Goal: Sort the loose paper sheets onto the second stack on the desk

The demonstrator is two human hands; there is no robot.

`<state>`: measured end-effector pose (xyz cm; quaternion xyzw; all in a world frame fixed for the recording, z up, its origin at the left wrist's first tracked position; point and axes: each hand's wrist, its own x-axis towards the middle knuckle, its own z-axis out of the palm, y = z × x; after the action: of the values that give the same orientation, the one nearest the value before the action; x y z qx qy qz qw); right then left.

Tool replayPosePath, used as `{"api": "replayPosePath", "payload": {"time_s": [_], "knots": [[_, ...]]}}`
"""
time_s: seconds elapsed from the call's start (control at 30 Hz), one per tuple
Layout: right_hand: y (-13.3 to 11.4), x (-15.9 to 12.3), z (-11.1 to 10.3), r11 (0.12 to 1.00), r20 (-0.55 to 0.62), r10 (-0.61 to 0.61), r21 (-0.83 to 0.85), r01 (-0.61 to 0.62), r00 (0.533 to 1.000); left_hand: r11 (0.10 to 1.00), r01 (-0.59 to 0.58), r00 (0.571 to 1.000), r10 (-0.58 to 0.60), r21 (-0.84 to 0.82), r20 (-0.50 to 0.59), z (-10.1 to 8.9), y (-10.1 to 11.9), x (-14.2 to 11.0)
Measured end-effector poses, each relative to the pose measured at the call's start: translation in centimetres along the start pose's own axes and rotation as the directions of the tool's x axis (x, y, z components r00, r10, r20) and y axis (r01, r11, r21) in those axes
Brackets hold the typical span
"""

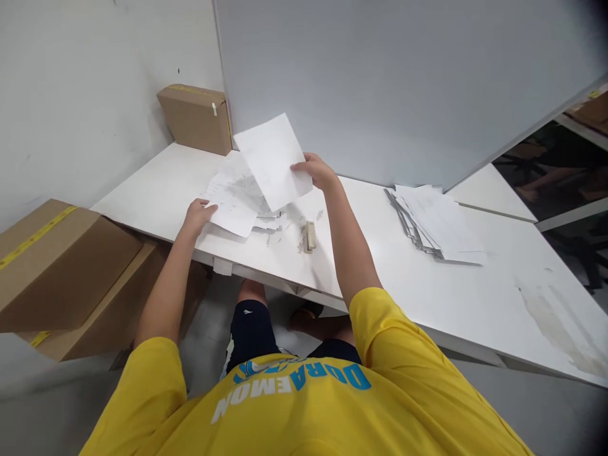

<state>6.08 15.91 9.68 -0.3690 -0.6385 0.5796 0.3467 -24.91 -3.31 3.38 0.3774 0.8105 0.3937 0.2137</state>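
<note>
My right hand (319, 171) pinches a white sheet of paper (270, 161) by its right edge, thumb on top. The sheet is raised and tilted above the table. At the left edge of a loose pile of papers (235, 190), my left hand (197, 215) grips the top sheet between thumb and fingers. Dark marks show on some of these papers. The raised sheet hides part of the pile's right side. A small beige block-like object (310, 236), its kind unclear, rests right of the pile, near the front edge.
The white table (370, 247) runs along a grey partition (380, 82). Farther right lies a second, uneven stack of papers (432, 218). A cardboard box (197, 120) stands in the back left corner. Larger cardboard boxes (61, 272) are beside the table's left end.
</note>
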Motion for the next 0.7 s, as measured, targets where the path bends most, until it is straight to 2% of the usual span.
{"api": "replayPosePath", "payload": {"time_s": [0.1,0.2,0.27,0.37,0.47,0.7], "knots": [[0.9,1.6,1.1,0.98,-0.089,0.104,-0.16,-0.118,0.991,1.0,-0.02,0.998,0.02,-0.004,0.06,0.0,0.4,-0.6],[2.0,2.7,2.4,0.903,-0.215,0.182,-0.349,-0.25,0.96,0.981,-0.149,0.987,0.154,0.122,-0.036,-0.3,0.8,0.6],[2.4,2.9,3.1,0.867,-0.273,0.187,-0.406,-0.29,0.944,0.981,-0.154,0.98,0.167,0.117,-0.111,-0.5,1.1,2.2],[2.4,2.5,3.6,0.859,-0.309,0.196,-0.404,-0.315,0.93,0.995,-0.08,0.991,0.085,0.052,-0.103,-0.9,1.4,4.5],[2.2,1.7,3.4,0.85,-0.306,0.246,-0.388,-0.357,0.92,0.998,-0.048,0.994,0.051,0.036,-0.1,-1.1,1.3,5.6],[1.7,-0.6,1.8,0.821,-0.34,0.275,-0.403,-0.404,0.899,0.997,-0.073,0.981,0.072,0.001,-0.181,-1.4,0.3,3.9]]}}
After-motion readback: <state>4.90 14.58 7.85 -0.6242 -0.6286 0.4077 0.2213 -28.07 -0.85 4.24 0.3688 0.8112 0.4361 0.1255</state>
